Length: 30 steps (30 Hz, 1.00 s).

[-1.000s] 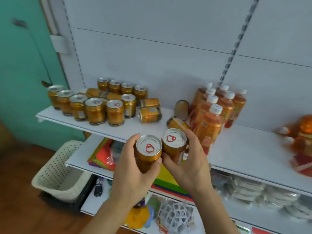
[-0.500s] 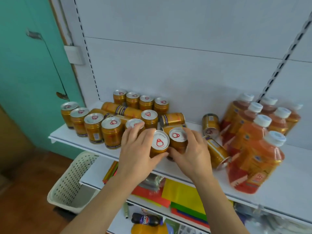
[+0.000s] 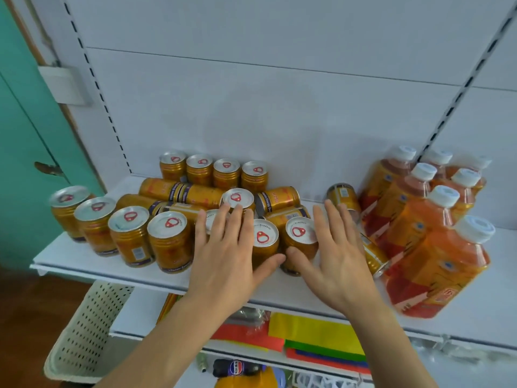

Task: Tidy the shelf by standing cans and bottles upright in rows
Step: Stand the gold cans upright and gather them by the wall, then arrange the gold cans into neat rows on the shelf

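Mid-frame, both hands, left (image 3: 226, 247) and right (image 3: 333, 247), spread open and holding nothing, flank two upright cans (image 3: 282, 247); several fallen cans (image 3: 179, 191) behind remain unsorted on the shelf (image 3: 84, 264).

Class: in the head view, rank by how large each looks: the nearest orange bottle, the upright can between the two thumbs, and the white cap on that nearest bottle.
1. Nearest orange bottle, though nearness to the camera enlarges it.
2. Upright can between the thumbs.
3. White cap.
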### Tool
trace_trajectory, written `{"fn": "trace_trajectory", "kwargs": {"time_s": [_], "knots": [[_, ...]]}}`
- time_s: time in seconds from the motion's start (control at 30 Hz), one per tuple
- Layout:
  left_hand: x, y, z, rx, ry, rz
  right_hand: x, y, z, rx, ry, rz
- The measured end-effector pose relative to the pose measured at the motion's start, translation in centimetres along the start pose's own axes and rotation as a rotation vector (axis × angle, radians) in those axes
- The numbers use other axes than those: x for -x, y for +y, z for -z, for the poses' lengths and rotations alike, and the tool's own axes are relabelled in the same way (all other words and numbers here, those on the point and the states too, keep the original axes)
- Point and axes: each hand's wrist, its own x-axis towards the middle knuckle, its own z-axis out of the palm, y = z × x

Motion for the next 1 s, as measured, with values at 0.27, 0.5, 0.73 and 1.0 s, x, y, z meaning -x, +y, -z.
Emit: {"fn": "trace_trajectory", "kwargs": {"time_s": [0.27, 0.5, 0.73, 1.0], "knots": [[-0.8, -8.7, 3.8, 0.115, 0.111, -0.026, -1.3, -7.9, 0.8, -0.006, 0.107, 0.042], [-4.3, -20.0, 5.0, 0.090, -0.065, 0.005, -4.8, -15.7, 0.1, 0.015, -0.018, 0.092], [-10.1, -23.4, 4.0, 0.106, -0.312, -0.072, -10.5, -18.5, -1.2, 0.104, -0.168, 0.156], [-14.7, -27.0, 2.0, 0.161, -0.585, 0.006, -15.2, -18.8, -2.6, 0.086, -0.260, 0.191]]}}
